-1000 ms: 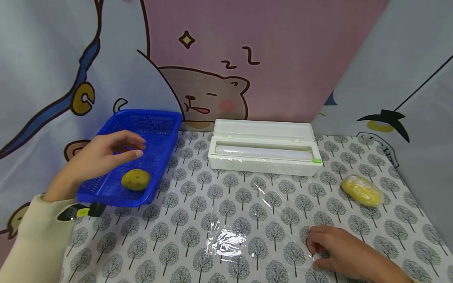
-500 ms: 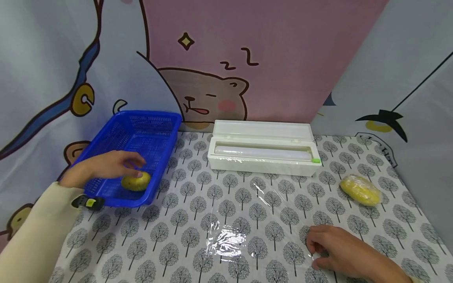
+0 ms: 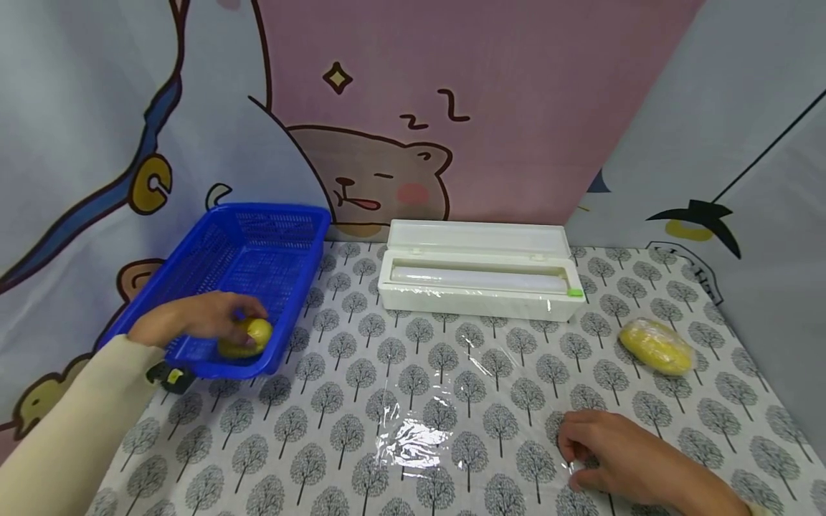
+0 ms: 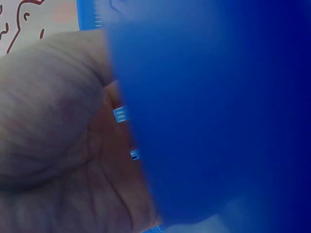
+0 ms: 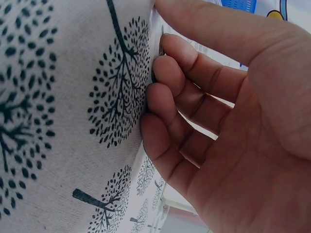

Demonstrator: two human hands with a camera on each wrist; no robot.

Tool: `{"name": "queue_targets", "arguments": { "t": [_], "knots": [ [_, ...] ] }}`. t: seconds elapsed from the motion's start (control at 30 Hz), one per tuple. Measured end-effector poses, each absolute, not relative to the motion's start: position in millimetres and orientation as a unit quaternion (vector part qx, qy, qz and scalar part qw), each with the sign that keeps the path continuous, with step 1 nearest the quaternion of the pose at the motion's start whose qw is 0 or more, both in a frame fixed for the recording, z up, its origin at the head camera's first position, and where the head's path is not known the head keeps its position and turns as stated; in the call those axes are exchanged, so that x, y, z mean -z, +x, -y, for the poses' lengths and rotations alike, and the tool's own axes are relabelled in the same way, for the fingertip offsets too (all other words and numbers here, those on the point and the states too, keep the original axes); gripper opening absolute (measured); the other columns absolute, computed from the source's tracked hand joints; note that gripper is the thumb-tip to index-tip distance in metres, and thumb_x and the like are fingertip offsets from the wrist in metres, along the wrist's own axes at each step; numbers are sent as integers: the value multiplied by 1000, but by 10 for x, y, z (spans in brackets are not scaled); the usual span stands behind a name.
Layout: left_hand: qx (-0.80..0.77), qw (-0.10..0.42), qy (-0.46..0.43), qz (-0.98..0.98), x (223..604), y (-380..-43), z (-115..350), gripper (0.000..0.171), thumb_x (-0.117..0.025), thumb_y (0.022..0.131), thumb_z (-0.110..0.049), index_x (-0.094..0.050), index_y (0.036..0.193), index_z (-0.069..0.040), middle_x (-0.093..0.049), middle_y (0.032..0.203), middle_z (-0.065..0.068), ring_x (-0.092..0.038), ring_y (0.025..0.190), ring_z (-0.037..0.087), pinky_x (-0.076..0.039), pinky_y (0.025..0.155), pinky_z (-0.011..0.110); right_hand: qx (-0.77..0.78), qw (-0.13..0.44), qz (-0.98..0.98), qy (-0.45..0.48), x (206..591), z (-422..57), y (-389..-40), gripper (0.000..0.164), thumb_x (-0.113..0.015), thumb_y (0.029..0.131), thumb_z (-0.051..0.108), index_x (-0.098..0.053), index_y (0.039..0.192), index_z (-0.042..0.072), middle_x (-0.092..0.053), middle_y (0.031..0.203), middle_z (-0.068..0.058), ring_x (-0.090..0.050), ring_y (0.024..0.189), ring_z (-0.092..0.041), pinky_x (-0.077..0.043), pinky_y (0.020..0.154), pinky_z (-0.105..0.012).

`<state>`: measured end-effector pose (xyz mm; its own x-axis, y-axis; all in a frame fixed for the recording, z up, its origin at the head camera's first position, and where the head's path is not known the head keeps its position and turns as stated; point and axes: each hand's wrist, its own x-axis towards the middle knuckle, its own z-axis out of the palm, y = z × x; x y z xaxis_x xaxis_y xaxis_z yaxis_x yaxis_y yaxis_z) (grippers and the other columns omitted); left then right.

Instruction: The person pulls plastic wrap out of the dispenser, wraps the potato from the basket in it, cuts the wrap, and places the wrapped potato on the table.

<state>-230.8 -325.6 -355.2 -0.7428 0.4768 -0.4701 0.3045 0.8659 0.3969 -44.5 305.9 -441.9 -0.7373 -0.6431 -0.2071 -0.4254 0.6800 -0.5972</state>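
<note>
Lower than a second ago, the left hand [image 3: 209,315] is now reaching down inside the basket [image 3: 277,258], its thumb and fingers curling round the fruit [image 3: 260,333] instead of hovering above it. The right hand [image 3: 609,455] is staying where it was.

Nearest, on the right, that hand is resting on the cloth [image 3: 213,459] at the right edge of the film [image 3: 413,441]; its fingers are bending loosely, relaxed rather than clenched, and the right wrist view is showing the tips side by side against the tree print. Clear and glinting, the film is lying across the near middle and running back to the box [image 3: 480,301]. On the near left a pale sleeve [image 3: 84,423] is stretching in, with a wrist camera [image 3: 173,378] sitting at the cuff.

Beyond the sleeve, the left hand is grasping the fruit, which is sitting at the near end of the blue basket, toward its right wall. Blurred blue is hiding the fruit in the left wrist view. Over on the right, a wrapped fruit [image 3: 658,347] is lying on the cloth, farther off than the right hand and apart from it.

Farther back, the white box is standing in the middle, its lid [image 3: 477,238] lying open on the far side; a roll [image 3: 477,278] is resting inside, and a green tab [image 3: 574,292] is showing at the right end. Farthest off, a printed backdrop [image 3: 529,107] is hanging.
</note>
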Motion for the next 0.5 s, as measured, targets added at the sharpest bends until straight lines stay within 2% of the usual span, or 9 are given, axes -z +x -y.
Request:
{"name": "queue_targets", "arguments": {
  "t": [0.27,0.5],
  "knots": [
    [-156,298,202,-920,3587,-2247,3323,61,-92,90,-18,-65,141,1,-69,122,17,-66,108,37,-59,92,59,267,202,-894,-298,4430,-3058,-441,38,-98,84,28,-61,93,31,-51,90,22,-48,77,3,-44,62,-24],
    [-183,287,190,-921,3664,-2170,3426,67,-92,92,-21,-60,145,5,-70,120,16,-69,105,33,-61,88,53,266,202,-894,-299,4442,-3071,-443,39,-98,84,26,-61,93,31,-51,91,22,-47,77,3,-44,62,-24]
  ]
}}
